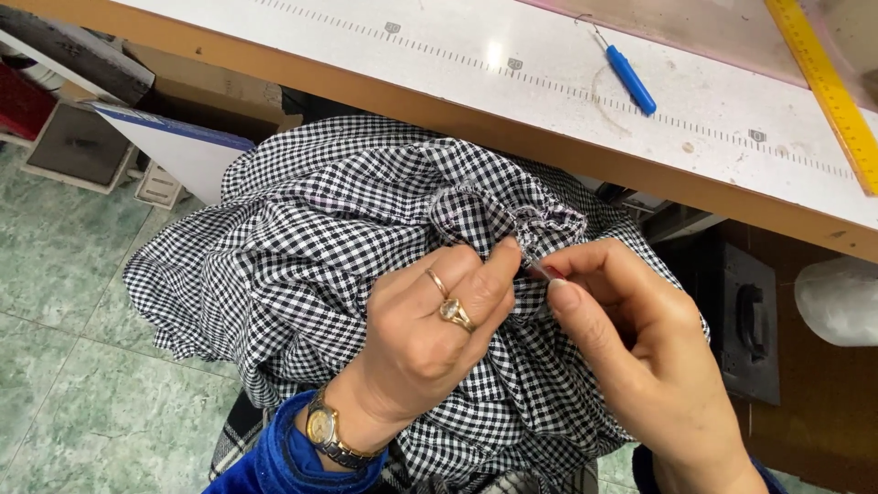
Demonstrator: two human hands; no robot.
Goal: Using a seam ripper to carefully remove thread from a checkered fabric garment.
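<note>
Left hand (430,320) and right hand (640,338) pinch gathered checked fabric (302,238) below the desk (549,101), holding its ruffle taut for close fingertip work.

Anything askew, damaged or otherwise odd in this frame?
Nothing looks damaged or spilled. The checked fabric is bunched in the lap, with both hands pinching a gathered seam: left hand, right hand. A blue-handled seam ripper lies loose on the white table, beside a yellow ruler.

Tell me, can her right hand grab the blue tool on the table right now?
Probably not right away. The right hand is busy pinching the checked cloth together with the left hand. The blue-handled tool lies apart on the white table, nothing covering it, so letting go first would free the way.
</note>
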